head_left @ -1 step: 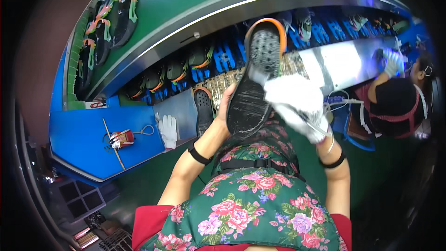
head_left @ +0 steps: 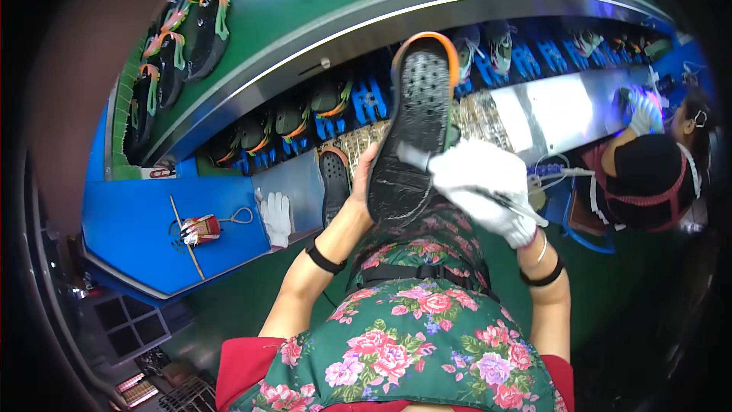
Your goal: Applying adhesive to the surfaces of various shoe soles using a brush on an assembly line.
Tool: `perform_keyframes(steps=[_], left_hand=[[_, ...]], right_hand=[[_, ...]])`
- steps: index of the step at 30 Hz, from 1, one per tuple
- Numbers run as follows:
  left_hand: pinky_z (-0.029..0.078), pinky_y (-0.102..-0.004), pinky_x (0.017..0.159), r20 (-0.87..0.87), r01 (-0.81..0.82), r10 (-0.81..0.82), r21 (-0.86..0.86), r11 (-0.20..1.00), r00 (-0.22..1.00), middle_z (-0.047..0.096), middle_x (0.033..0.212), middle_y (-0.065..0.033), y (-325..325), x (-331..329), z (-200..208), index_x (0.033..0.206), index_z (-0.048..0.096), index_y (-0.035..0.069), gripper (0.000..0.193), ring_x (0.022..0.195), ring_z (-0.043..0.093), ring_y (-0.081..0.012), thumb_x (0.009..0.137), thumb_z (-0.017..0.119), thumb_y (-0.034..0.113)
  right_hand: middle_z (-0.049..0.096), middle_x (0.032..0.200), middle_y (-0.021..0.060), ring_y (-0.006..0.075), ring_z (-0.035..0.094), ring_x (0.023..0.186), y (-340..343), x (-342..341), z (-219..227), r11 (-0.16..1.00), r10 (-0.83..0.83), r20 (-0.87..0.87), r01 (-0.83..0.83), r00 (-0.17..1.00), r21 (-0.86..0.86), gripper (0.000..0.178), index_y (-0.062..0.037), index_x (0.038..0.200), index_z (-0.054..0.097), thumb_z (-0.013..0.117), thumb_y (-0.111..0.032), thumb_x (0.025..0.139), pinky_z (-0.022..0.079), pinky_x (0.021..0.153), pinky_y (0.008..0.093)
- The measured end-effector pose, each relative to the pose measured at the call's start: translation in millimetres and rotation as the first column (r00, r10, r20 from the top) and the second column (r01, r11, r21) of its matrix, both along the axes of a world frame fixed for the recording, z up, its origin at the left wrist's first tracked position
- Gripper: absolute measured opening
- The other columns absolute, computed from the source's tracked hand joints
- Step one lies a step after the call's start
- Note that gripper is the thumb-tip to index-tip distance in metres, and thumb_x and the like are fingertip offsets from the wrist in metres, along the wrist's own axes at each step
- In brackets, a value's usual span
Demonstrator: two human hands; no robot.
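Observation:
Held up before me is a black shoe sole [head_left: 398,194] with an orange rim at its far end and a dimpled, holed pattern there. The nearer half looks wet and shiny. My bare left hand [head_left: 363,183] grips its left edge, the fingers hidden beneath. In a white knit glove, my right hand [head_left: 488,183] is closed round a brush [head_left: 413,156] whose pale bristles lie against the middle of the sole. The brush's thin handle end sticks out past the wrist. A second black sole [head_left: 334,187] lies just left of my left hand.
A rack [head_left: 366,99] with shoe uppers and blue holders runs along the far side. On the blue table [head_left: 137,221] at left stand a red-and-white can [head_left: 200,230] and a stick; a loose white glove [head_left: 275,217] lies beside. A co-worker [head_left: 648,168] sits at right.
The brush and my right hand have shifted slightly left and nearer over the sole. The sole has moved slightly left in my left hand.

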State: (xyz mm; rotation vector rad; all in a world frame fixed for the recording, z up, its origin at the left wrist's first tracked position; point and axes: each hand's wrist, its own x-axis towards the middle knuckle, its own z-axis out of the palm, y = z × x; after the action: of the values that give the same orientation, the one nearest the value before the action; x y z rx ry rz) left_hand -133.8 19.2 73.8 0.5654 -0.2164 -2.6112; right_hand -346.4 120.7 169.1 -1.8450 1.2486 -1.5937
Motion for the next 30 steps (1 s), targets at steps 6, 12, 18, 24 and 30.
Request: perform_keyframes(steps=[6, 12, 18, 24, 30], left_hand=[[0.050, -0.0652, 0.102, -0.476, 0.015, -0.262, -0.462, 0.887, 0.839, 0.015, 0.160, -0.0352, -86, 18, 88, 0.160, 0.015, 0.003, 0.126, 0.133, 0.045, -0.0568, 0.072, 0.088, 0.057], [0.040, -0.0604, 0.115, -0.550, -0.395, 0.291, -0.078, 0.915, 0.783, 0.014, 0.161, -0.0312, -218, 23, 114, 0.160, 0.015, 0.003, 0.109, 0.147, 0.022, -0.0524, 0.087, 0.066, 0.066], [0.027, -0.0578, 0.123, -0.525, -0.615, 0.608, 0.189, 0.766, 0.596, 0.008, 0.166, -0.0276, -228, 18, 90, 0.160, -0.008, -0.002, 0.101, 0.153, 0.017, -0.0468, 0.101, 0.037, 0.068], [0.029, -0.0549, 0.122, -0.363, -0.638, 0.698, 0.288, 0.714, 0.617, 0.026, 0.163, -0.0270, -252, 19, 92, 0.159, 0.010, -0.008, 0.090, 0.148, 0.032, -0.0429, 0.104, 0.032, 0.060], [0.047, -0.0519, 0.109, -0.209, -0.490, 0.457, -0.152, 0.858, 0.865, 0.041, 0.156, -0.0241, -177, -79, 110, 0.157, 0.026, -0.001, 0.074, 0.138, 0.048, -0.0389, 0.106, 0.041, 0.051]], right_hand=[[0.074, 0.099, 0.0208, 0.0265, 0.072, 0.082, 32, -13, -24, 0.959, -0.254, 0.761, 0.055, 0.597, 0.277, 0.020, 0.0051, 0.092, 0.074, 0.072, 0.012, 0.073, 0.059, 0.077, 0.0335], [0.077, 0.101, 0.0132, 0.0180, 0.072, 0.090, 35, 1, -88, 0.879, -0.412, 0.711, 0.045, 0.570, 0.474, 0.023, 0.0046, 0.102, 0.076, 0.075, 0.009, 0.079, 0.057, 0.084, 0.0303], [0.077, 0.100, 0.0108, 0.0160, 0.072, 0.087, 48, 26, -132, 0.815, -0.419, 0.707, -0.107, 0.569, 0.569, 0.024, 0.0035, 0.106, 0.076, 0.075, 0.006, 0.083, 0.058, 0.081, 0.0284], [0.078, 0.096, 0.0091, 0.0148, 0.072, 0.085, 63, 26, -142, 0.799, -0.433, 0.679, -0.097, 0.593, 0.594, 0.021, 0.0027, 0.104, 0.078, 0.076, 0.002, 0.083, 0.058, 0.079, 0.0278], [0.078, 0.096, 0.0105, 0.0154, 0.072, 0.084, 73, 13, -153, 0.835, -0.475, 0.742, -0.024, 0.473, 0.550, 0.020, 0.0033, 0.104, 0.077, 0.075, 0.003, 0.084, 0.058, 0.076, 0.0277]])
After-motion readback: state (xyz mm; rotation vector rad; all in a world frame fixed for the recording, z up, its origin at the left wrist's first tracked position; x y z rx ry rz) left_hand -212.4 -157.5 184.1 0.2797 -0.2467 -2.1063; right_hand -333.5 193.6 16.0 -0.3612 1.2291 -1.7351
